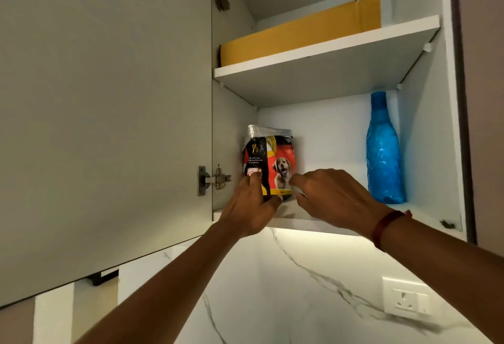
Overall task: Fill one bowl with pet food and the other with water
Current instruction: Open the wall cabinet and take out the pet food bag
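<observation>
A red, black and yellow pet food bag (275, 161) with a dog's picture stands upright at the left of the lower shelf in an open wall cupboard. My left hand (251, 207) grips the bag's lower left corner, thumb on its front. My right hand (332, 196) reaches in beside the bag's lower right edge, fingers curled and touching or almost touching it. A blue plastic water bottle (384, 152) stands upright at the right of the same shelf, apart from both hands. No bowls are in view.
The cupboard door (103, 114) hangs open to the left on two metal hinges. A flat brown cardboard box (297, 32) lies on the upper shelf (327, 46). Below the cupboard is a white marble wall with a power socket (406, 300) at the lower right.
</observation>
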